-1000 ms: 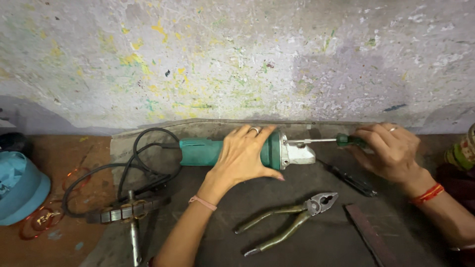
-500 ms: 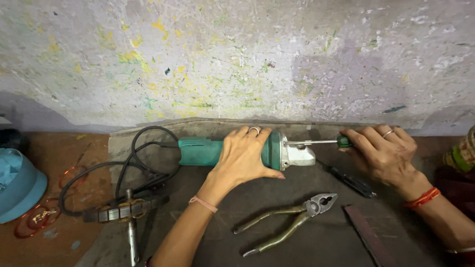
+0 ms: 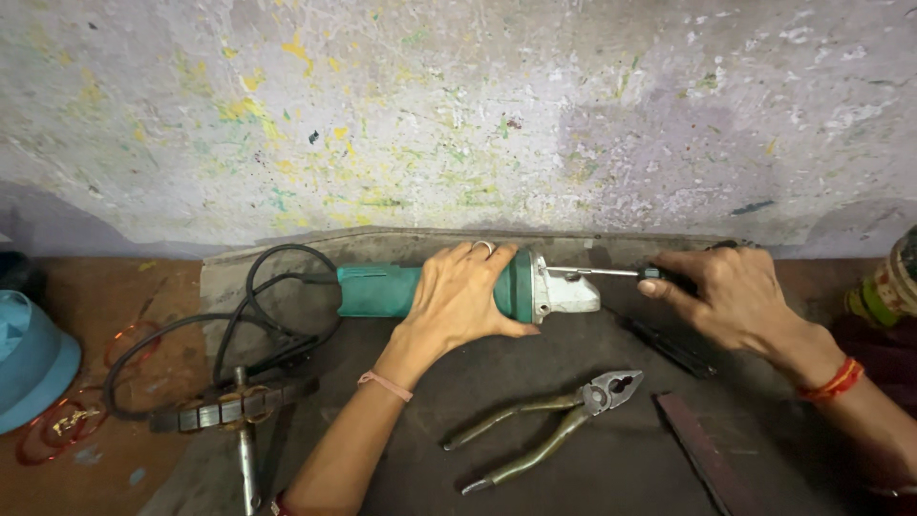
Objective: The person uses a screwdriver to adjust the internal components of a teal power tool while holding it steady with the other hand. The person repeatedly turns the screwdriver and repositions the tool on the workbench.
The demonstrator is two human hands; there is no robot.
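Nearest me, at six o'clock on the dark worktop [image 3: 573,478], lie open pliers [image 3: 554,425]; a rusty ribbed tool [image 3: 224,411] sits at eight o'clock. Just beyond, my left hand [image 3: 458,301] is clamped over the green angle grinder [image 3: 382,290], which lies on its side at the centre, its black cord [image 3: 239,320] looping away towards nine o'clock. My right hand [image 3: 731,296], at three o'clock, is closed round a screwdriver [image 3: 611,273], tip at the grinder's grey metal head. The grinder looks heavy, rigid and smooth-bodied; I judge the barrel the surest hold. Behind, at twelve o'clock, stands a paint-flecked wall [image 3: 458,115].
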